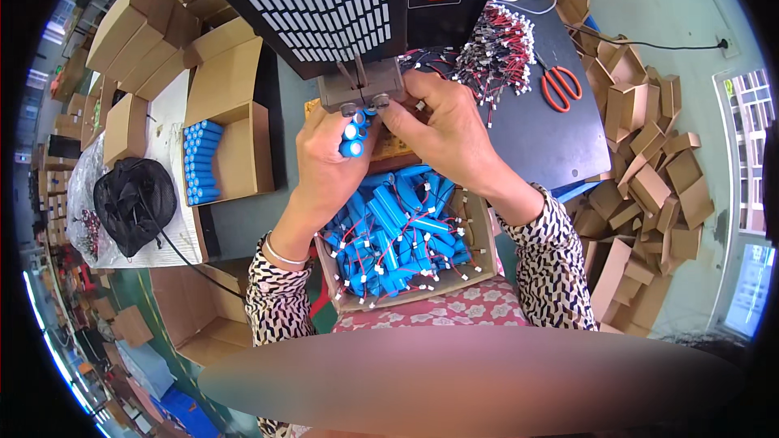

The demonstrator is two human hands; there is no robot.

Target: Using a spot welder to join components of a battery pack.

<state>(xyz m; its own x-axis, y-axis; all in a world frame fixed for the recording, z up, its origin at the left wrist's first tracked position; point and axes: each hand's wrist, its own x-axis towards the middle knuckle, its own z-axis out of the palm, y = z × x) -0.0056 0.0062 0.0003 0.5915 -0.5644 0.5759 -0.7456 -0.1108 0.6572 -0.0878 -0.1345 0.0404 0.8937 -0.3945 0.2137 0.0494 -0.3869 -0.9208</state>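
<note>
My left hand (320,154) is closed around several blue cylindrical battery cells (352,148), their pale round ends toward me. It holds them just beneath the metal electrode head (361,88) of a black spot welder (308,8). My right hand (446,126) is at the same spot, its thumb and fingers pinched close to the right electrode tip. A small white plug (420,105) shows at its fingers, apparently on a wire lead; the pinched end is hidden. Below both hands, an open cardboard box (480,264) holds many blue cells with red and black leads.
Wire leads with white plugs (503,45) are heaped right of the welder, beside orange-handled scissors (560,88). At left, a cardboard box (258,146) contains rows of blue cells (201,162); a black mesh bag (134,207) lies nearby. Empty cartons (649,178) pile up at right.
</note>
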